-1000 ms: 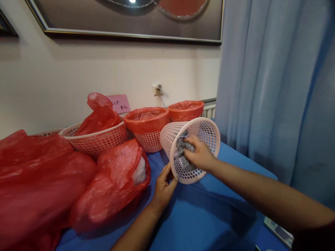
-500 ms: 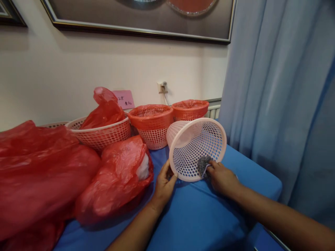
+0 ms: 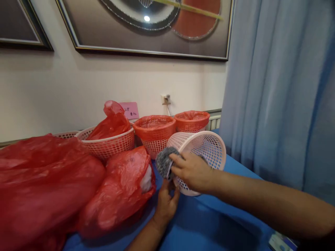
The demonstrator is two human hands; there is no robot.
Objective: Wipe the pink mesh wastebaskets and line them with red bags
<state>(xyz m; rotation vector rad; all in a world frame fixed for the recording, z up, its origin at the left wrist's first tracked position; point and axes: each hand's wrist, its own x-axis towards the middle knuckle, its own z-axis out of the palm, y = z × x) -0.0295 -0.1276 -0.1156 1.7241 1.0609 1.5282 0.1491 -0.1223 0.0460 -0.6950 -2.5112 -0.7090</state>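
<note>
A pale pink plastic basket (image 3: 215,146) with holed walls lies tipped on its side, its mouth facing me. My right hand (image 3: 193,171) is closed on a fuzzy grey cloth (image 3: 165,162), which it presses against the left outside of the basket near the rim. Below it, my left hand (image 3: 167,202) grips the lower left edge of the basket, its fingertips partly hidden by the cloth and the right hand.
Two baskets lined with red bags (image 3: 154,127) stand behind. A wide pink basket (image 3: 110,146) holds a red bag. Large filled red bags (image 3: 47,188) cover the left of the blue-covered table (image 3: 204,223). A blue curtain (image 3: 272,90) hangs at right.
My right hand has moved the cloth from inside the basket's lower right rim leftward to its left outer side. My left hand stays at the lower left edge.
</note>
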